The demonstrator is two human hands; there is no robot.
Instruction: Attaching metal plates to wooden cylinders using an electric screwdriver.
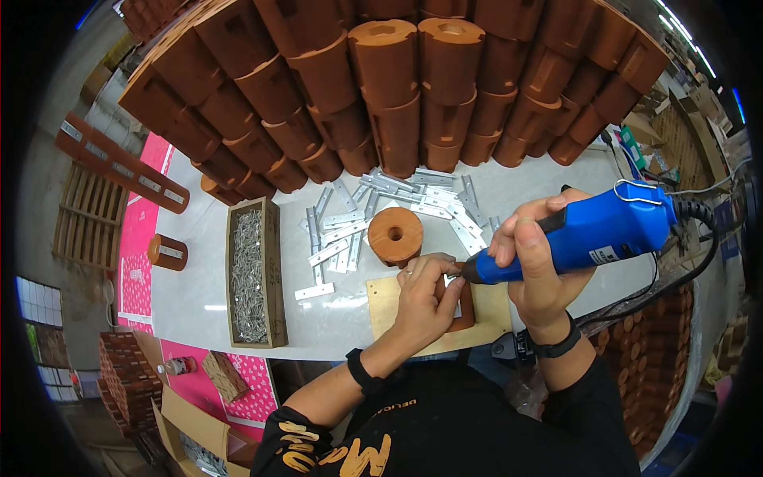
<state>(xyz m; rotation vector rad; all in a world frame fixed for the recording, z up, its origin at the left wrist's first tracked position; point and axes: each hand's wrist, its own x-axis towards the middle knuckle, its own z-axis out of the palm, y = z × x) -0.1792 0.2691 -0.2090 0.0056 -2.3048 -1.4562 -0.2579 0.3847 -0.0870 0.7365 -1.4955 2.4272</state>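
Observation:
My right hand point(536, 258) is wrapped round a blue electric screwdriver point(588, 238) with a black cord. Its dark tip points left and down at a brown wooden cylinder point(462, 318) lying in front of me. My left hand point(429, 306) grips that cylinder, thumb and fingers close to the screwdriver's tip. Part of a silver metal plate point(453, 290) shows on the cylinder beside the thumb; any screw there is hidden. The cylinder rests on a yellowish board point(385, 302). Just beyond stands another wooden cylinder point(395, 230) with a hole in its top.
Loose metal plates point(346, 230) lie scattered beyond the hands. A long wooden box point(278, 270) of screws stands to the left. Stacked brown cylinders point(389, 71) wall off the table's far side. One plated cylinder point(168, 251) lies near the left edge.

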